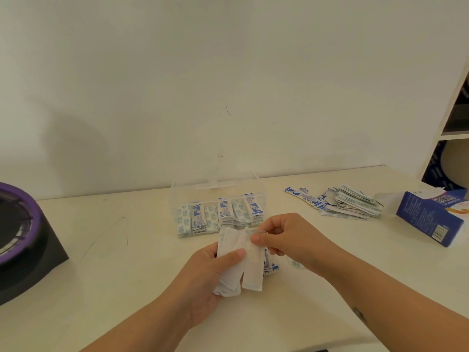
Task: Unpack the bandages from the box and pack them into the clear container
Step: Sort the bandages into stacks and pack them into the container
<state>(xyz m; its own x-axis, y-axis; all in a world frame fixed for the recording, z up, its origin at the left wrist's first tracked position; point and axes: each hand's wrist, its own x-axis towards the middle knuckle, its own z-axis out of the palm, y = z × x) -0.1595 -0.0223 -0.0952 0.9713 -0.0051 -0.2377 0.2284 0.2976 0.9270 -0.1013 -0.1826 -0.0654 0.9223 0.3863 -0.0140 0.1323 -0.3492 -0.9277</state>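
Left hand (208, 271) grips bandage stack (251, 268), right hand (288, 237) pinches its top (one strip, probably); square edges before slotting into container (175, 200).

Likely a home room, cream desk (127, 275) against plain wall (228, 72), white shelf unit (454, 135), purple-rimmed black appliance (17, 224)

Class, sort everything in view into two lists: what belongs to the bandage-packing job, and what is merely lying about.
Belongs to the job: clear container, partly filled; bandage bundle, gripped by the left hand and pinched by the right hand; loose bandage pile; blue box.

Lying about: black and purple device, far left; shelf unit, far right.
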